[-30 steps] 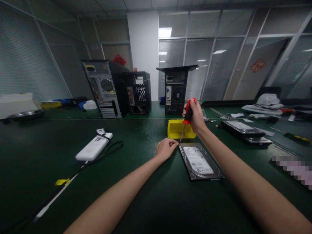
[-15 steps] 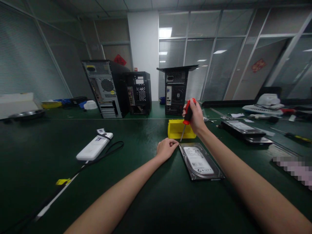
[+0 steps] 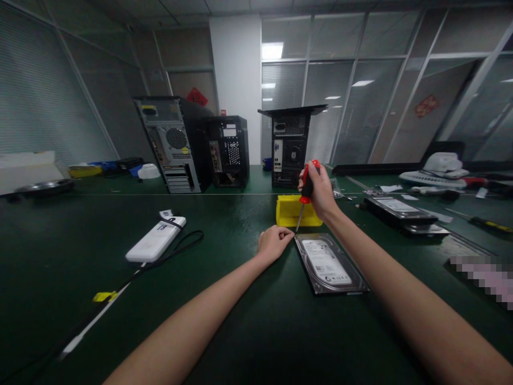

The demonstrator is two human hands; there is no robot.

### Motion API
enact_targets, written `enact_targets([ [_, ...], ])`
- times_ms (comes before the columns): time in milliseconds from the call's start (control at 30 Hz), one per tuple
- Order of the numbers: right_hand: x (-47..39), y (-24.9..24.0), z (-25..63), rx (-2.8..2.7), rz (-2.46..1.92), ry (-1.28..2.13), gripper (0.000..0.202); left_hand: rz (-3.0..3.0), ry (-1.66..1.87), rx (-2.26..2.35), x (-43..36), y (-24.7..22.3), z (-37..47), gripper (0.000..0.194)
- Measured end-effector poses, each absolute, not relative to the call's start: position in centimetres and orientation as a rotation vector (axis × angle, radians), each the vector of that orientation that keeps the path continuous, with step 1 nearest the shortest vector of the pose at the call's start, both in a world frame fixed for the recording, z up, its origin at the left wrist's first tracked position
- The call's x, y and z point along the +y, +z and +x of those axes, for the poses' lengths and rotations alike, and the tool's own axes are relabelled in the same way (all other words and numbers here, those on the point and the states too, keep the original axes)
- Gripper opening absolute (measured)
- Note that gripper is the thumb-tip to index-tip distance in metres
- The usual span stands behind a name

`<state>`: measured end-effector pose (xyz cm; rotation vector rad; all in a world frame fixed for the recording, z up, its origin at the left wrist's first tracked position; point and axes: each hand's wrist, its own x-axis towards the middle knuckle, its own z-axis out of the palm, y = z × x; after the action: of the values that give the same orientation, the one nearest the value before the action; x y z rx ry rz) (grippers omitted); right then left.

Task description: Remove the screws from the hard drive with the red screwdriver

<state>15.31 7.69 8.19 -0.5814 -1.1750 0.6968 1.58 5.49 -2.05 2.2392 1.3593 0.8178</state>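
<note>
A silver hard drive [image 3: 328, 267] with a white label lies flat on the green table. In my right hand [image 3: 323, 195] is a screwdriver [image 3: 306, 184] with a red and black handle, its shaft slanting down to the drive's far left corner. At that same corner, my left hand [image 3: 274, 240] has thumb and fingers pinched together close to the screwdriver's tip. Whatever lies between those fingertips is too small to make out. Just beyond the drive stands a yellow plastic bin [image 3: 286, 211], partly covered by my right hand.
Three computer cases stand at the back: a large one [image 3: 176, 144], a smaller one [image 3: 228, 152] and another [image 3: 290, 147]. A white power bank [image 3: 156, 239] with a black cable lies left. To the right are stacked hard drives [image 3: 401, 211] and another screwdriver [image 3: 491, 223].
The screwdriver's handle has shifted slightly to the left, and its tip stays at the drive's corner. My left hand has kept its place.
</note>
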Motion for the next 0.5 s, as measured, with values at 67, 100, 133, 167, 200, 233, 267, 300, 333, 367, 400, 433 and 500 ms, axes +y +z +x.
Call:
enact_targets([
  [67,7.56,8.20,15.20,-1.182,-0.573,0.692,0.034,2.238,0.818,1.355,5.50,-2.07,1.57,0.024],
  [100,7.50,8.21,15.16,-1.185,-0.570,0.691,0.034,2.238,0.819,1.354,5.51,-2.07,1.56,0.024],
  [133,7.45,8.22,15.13,-1.189,-0.569,0.688,0.034,2.238,0.820,1.354,5.52,-2.07,1.56,0.024],
  [167,7.41,8.23,15.12,-1.192,-0.570,0.684,0.033,2.238,0.822,1.355,5.54,-2.08,1.57,0.024],
  [200,7.40,8.23,15.13,-1.196,-0.572,0.680,0.033,2.238,0.823,1.357,5.56,-2.09,1.58,0.024],
  [233,7.41,8.23,15.15,-1.198,-0.575,0.676,0.033,2.240,0.825,1.358,5.58,-2.10,1.59,0.024],
  [267,7.44,8.22,15.19,-1.198,-0.576,0.675,0.033,2.242,0.827,1.359,5.59,-2.11,1.60,0.024],
  [300,7.49,8.21,15.24,-1.194,-0.577,0.676,0.033,2.243,0.829,1.360,5.60,-2.12,1.62,0.024],
  [333,7.55,8.19,15.29,-1.187,-0.577,0.679,0.033,2.243,0.827,1.360,5.60,-2.13,1.62,0.024],
  [367,7.62,8.17,15.35,-1.177,-0.577,0.682,0.033,2.243,0.825,1.361,5.59,-2.14,1.63,0.024],
  [400,7.68,8.15,15.40,-1.169,-0.578,0.685,0.033,2.242,0.822,1.361,5.57,-2.14,1.62,0.024],
  [433,7.73,8.13,15.45,-1.164,-0.581,0.686,0.033,2.240,0.821,1.361,5.54,-2.13,1.62,0.024],
  [500,7.78,8.10,15.50,-1.166,-0.588,0.677,0.034,2.237,0.828,1.357,5.46,-2.10,1.58,0.024],
])
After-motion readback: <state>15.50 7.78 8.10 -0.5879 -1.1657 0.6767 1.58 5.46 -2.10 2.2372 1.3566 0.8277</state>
